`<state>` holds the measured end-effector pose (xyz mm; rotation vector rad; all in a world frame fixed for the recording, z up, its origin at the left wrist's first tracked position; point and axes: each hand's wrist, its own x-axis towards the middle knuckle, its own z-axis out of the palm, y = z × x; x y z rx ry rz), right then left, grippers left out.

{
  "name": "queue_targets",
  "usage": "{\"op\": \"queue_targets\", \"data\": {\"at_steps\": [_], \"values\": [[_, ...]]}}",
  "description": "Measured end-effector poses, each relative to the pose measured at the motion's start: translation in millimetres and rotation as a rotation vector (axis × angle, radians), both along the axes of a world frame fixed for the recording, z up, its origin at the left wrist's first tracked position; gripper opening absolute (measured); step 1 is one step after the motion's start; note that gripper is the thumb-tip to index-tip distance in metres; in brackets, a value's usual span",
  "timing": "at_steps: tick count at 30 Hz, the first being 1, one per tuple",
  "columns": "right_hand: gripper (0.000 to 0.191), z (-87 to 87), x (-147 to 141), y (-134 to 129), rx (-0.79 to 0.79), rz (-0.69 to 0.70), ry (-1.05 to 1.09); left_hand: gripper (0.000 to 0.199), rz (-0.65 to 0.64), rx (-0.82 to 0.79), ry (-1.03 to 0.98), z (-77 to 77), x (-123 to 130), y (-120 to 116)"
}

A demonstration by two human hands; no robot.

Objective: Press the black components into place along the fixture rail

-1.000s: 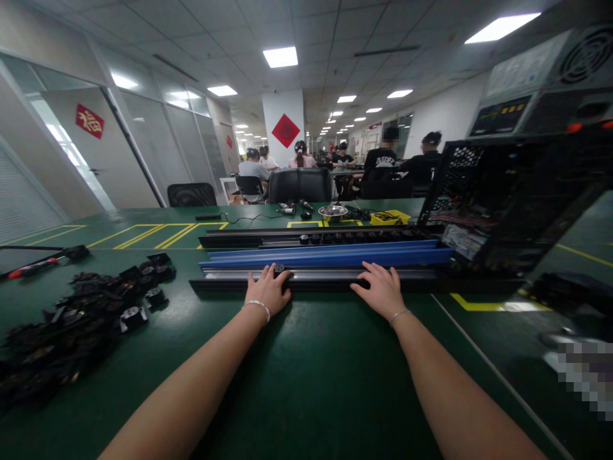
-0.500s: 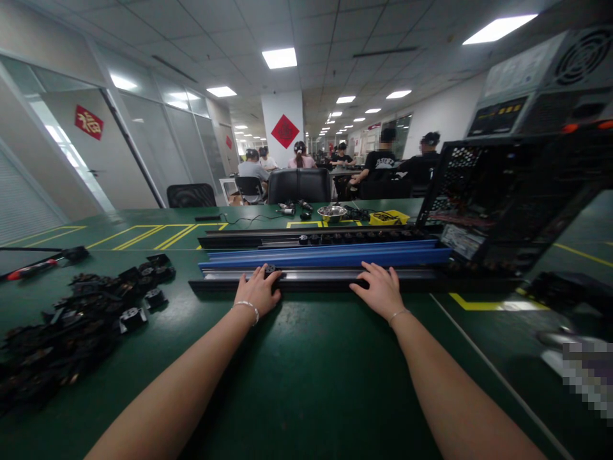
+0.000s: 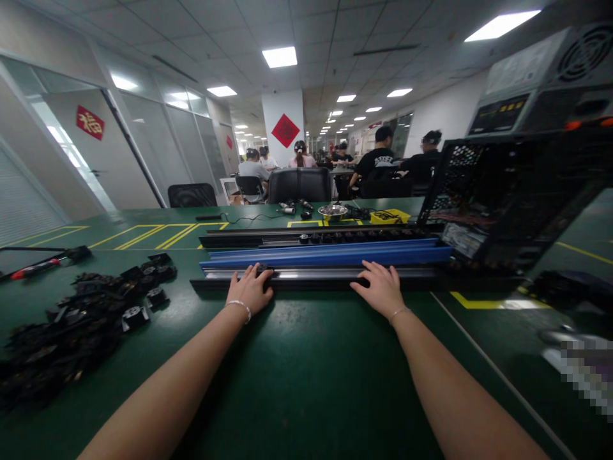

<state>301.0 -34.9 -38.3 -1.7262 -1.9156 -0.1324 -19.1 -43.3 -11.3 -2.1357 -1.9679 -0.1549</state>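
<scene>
A long black rail with a shiny channel (image 3: pixel 311 275) lies crosswise on the green table (image 3: pixel 297 370). My left hand (image 3: pixel 251 287) rests on its left part, around a small black part (image 3: pixel 263 269) in the channel, mostly covered by the fingers. Farther right, my right hand (image 3: pixel 380 287) lies on the same rail with its fingers apart and nothing visible in them. Directly behind are blue rails (image 3: pixel 325 253), and beyond them a black rail (image 3: pixel 230 239) carries a row of small black parts.
Many black parts (image 3: pixel 86 319) are heaped at the left, near a red-tipped tool (image 3: pixel 36 269). An open computer case (image 3: pixel 507 198) stands at the right. A metal bowl (image 3: pixel 332 212) and a yellow tray (image 3: pixel 389 217) sit farther back. Several people sit beyond the table.
My left hand has slid slightly left along the rail, and the small black part under its fingers has shifted left too. My right hand has stayed in place.
</scene>
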Motion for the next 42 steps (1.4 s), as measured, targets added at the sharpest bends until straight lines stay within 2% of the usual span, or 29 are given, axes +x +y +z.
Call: {"op": "queue_targets", "data": {"at_steps": [21, 42], "values": [[0.029, 2.8, -1.5, -1.8, -0.012, -0.006, 0.013, 0.05, -0.014, 0.023, 0.061, 0.1, -25.3, 2.4], [0.027, 2.1, -2.1, -2.4, 0.001, -0.004, 0.018, 0.05, 0.02, 0.026, 0.03, -5.9, -46.7, 7.5]]}}
